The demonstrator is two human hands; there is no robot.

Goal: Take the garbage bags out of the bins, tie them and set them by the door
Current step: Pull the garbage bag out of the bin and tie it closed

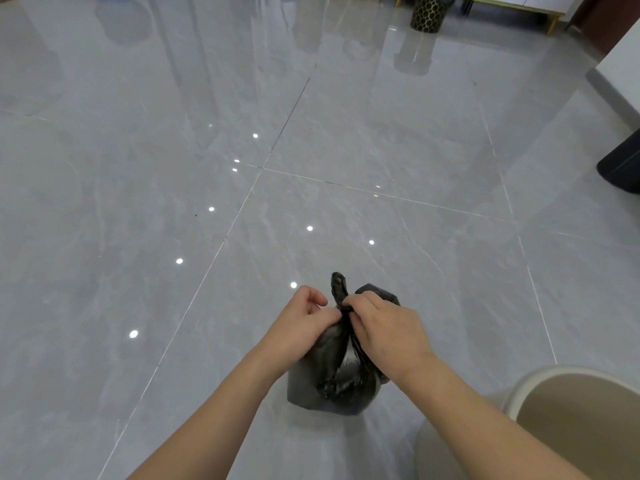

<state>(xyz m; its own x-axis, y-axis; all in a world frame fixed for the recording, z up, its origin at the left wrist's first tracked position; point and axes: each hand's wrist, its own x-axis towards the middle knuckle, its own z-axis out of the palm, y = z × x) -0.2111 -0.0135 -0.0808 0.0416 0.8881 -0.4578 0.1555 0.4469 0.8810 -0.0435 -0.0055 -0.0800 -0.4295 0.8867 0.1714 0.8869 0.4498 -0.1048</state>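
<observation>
Small black plastic garbage bag [337, 379] sits low centre in the head view, over the glossy grey tiled floor [138, 202]; can't tell if its base touches the floor or hangs just above. Bag neck is gathered into a twisted bunch directly between the two hands.

Left hand [304, 323]: fingers curled, fingertips [334, 313] pressed against the left side of the bunched neck. Looks like a pinch grip on the plastic, but the contact point is hidden by the fingers, so I can't confirm it's actually clamped.

Right hand [384, 329]: grip clenched on the neck of the bag, knuckles up, plastic pulled tight under the fist. A twisted tail of bag [338, 285] sticks up just beyond the right fingers, pointing away from the camera. A second lobe of black plastic shows behind the right knuckles.

So the bag body hangs below both grips and the neck is at grip level, with the free tail above it.

Beige round plastic bin [540, 386] is at lower right, just beside the right forearm, no liner visible inside. Black-and-gold honeycomb-pattern bin [427, 13] stands far off at top, well apart. Dark object [621, 164] at right edge, unidentifiable.
</observation>
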